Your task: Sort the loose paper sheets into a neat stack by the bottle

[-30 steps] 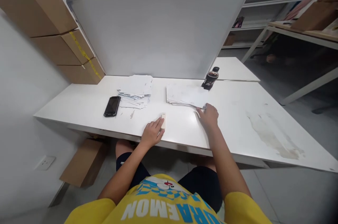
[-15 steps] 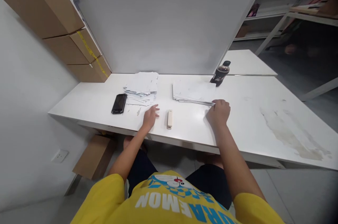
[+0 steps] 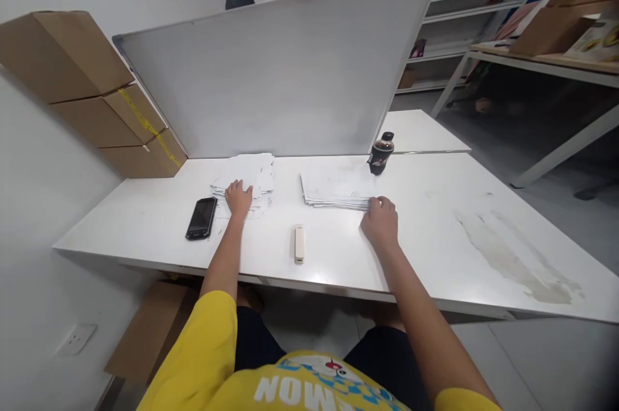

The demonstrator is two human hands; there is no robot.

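My left hand [image 3: 238, 198] rests flat on the near edge of a loose, untidy pile of white papers [image 3: 251, 173] at the left of the white table [image 3: 435, 250]. My right hand [image 3: 380, 222] touches the near right corner of a neater stack of white sheets [image 3: 333, 188]. A small cream stapler [image 3: 300, 243] lies on the table between my two arms, untouched.
A black phone [image 3: 202, 218] lies left of the loose pile. A dark bottle [image 3: 380, 153] stands behind the neat stack. A large whiteboard [image 3: 271, 75] leans along the table's back edge. Cardboard boxes [image 3: 91, 95] are stacked at the left wall; metal shelving and another table stand at the right.
My left hand has left the stapler and moved forward and left onto the loose paper pile. My right hand has stayed at the corner of the neat stack.
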